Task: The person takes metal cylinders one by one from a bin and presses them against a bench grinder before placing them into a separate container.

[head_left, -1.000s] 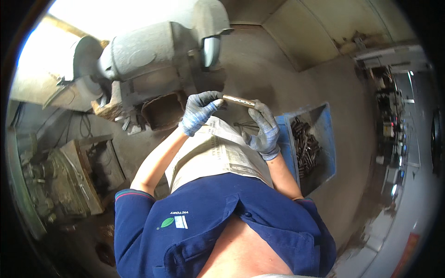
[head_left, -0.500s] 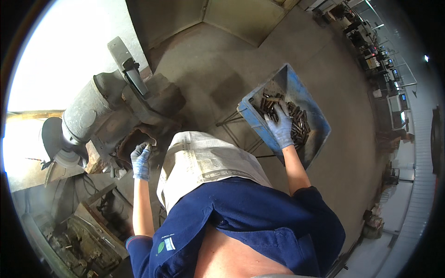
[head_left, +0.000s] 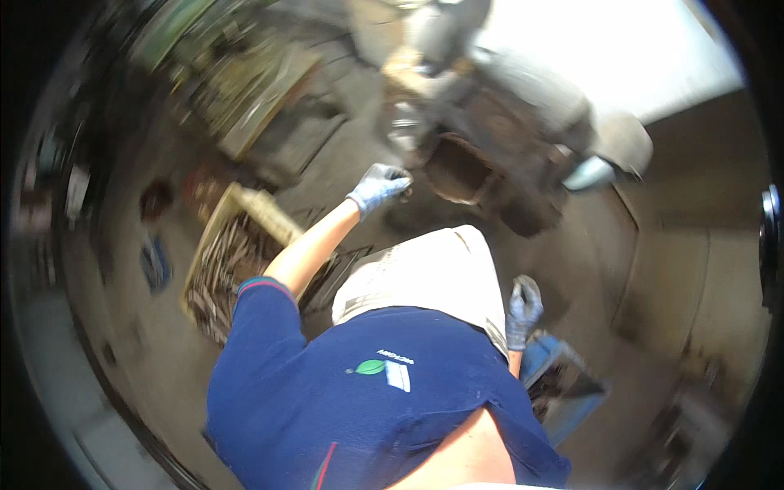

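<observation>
My left hand [head_left: 381,189], in a grey-blue work glove, is held out in front of the machine with its fingers curled together. A small dark thing may be at its fingertips, but blur hides its kind. The dark open-topped hollow [head_left: 459,169] of the machine lies just to the right of that hand. My right hand [head_left: 524,309], gloved likewise, is low beside my right thigh with fingers bent in; whatever they hold does not show. Close below it stands the blue crate [head_left: 539,359], partly covered by my arm and shirt, with dark contents.
A pale yellow crate [head_left: 267,214] full of thin metal pieces [head_left: 233,265] stands at my left. The grey machine [head_left: 531,90] rises ahead, near a bright white panel [head_left: 621,49]. Greenish equipment [head_left: 245,90] is at the far left. A light apron [head_left: 425,273] covers my lap.
My view and body have swung left, bringing the yellow crate into sight. My right hand has come out of the blue crate. My left hand has moved away from the machine's hollow, fingers still closed.
</observation>
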The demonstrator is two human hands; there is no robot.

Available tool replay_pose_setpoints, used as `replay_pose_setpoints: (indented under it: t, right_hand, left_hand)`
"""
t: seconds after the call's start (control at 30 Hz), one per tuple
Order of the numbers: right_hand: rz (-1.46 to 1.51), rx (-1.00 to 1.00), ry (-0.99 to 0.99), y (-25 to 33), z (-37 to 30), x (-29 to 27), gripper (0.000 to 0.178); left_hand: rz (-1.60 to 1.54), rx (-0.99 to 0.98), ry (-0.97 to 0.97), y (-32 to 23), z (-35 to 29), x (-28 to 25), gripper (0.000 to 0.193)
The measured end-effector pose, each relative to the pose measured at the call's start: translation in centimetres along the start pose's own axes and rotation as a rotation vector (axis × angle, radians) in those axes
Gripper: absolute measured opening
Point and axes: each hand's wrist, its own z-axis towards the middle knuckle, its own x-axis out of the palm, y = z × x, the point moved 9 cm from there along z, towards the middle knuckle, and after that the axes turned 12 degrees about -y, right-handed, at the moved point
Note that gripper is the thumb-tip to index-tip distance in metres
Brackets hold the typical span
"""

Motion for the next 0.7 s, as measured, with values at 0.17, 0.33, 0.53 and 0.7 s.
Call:
replay_pose_setpoints:
  t: [0.17,0.33,0.53,0.7]
  right_hand:
    - [0.286,0.342,0.19,-4.2,1.1,2.9,0.019]
    - [0.207,0.406,0.335,-5.5,2.0,7.3,0.024]
    - [0.111,0.453,0.394,-5.6,2.9,8.3,0.027]
    - [0.032,0.485,0.45,-4.2,3.0,8.7,0.031]
  left_hand:
    - [-0.223,-0.003,-0.494,2.4,-7.0,-12.6,0.016]
    - [-0.251,0.1,-0.998,11.6,-17.5,-29.0,0.015]
    - [-0.065,-0.343,-1.16,22.7,-23.7,-35.5,0.023]
    - [0.136,-0.505,-1.119,22.6,-20.1,-35.2,0.034]
